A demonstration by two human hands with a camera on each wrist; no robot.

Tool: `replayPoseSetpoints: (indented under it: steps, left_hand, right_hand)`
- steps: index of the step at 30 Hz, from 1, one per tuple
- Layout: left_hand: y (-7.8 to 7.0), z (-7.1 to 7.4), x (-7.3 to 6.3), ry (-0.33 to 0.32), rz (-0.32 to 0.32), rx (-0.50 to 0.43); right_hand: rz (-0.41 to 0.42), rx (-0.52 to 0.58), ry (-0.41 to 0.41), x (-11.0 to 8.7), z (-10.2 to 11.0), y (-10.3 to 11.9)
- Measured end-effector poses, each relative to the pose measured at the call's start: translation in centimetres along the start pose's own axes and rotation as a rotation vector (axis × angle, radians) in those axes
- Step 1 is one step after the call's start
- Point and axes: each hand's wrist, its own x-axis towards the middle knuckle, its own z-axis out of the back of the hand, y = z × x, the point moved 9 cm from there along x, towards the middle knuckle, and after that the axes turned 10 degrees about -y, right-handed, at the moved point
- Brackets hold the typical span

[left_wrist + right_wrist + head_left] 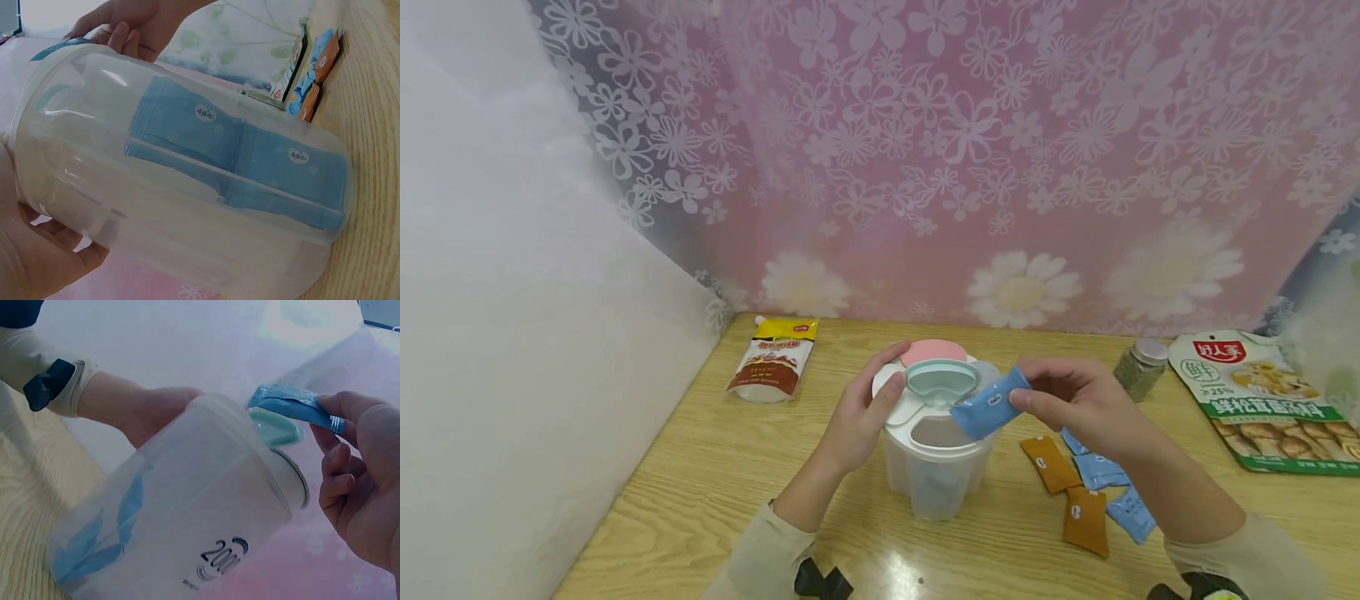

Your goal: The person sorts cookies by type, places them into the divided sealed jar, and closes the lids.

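Note:
A translucent plastic canister with a white top stands on the table, its pale green flap raised over an open compartment. My left hand grips the canister's left side near the rim, the thumb on top. My right hand pinches a blue sachet by one end between thumb and finger. The sachet's other end hangs tilted over the opening. Through the wall in the left wrist view, blue sachets lie inside one compartment. The right wrist view shows the pinched sachet beside the green flap.
Loose orange sachets and blue sachets lie right of the canister. Farther right are a lidded glass jar and a large food packet. At the back left lies a yellow-topped pouch. A floral curtain hangs behind.

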Motion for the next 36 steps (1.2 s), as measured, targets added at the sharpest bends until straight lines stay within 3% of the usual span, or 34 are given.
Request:
replayPoseSetpoints:
  steps: [5,13,18,28,36]
  left_hand:
    - [0.0,0.0,0.0,0.006,-0.002,-0.003]
    - [0.1,0.4,0.0,-0.012,0.009,-0.007]
    - [0.2,0.3,0.1,-0.009,0.002,-0.012]
    - [0.3,0.3,0.1,-0.009,-0.004,-0.002]
    - [0.0,0.0,0.0,-0.001,-0.009,-0.012]
  right_hand:
    - [0.041,-0.095,-0.064,1.0,-0.9,1.0]
    - [0.097,-0.334,-0.038,1.5,-2.7,1.4]
    - [0.097,-0.404,-0.036,1.3,-2.8,1.3]
    - [0.079,-0.342,0.011,0.7,-2.5,0.4]
    - [0.008,-0.248,0.0,-0.7,-0.2,-0.6]
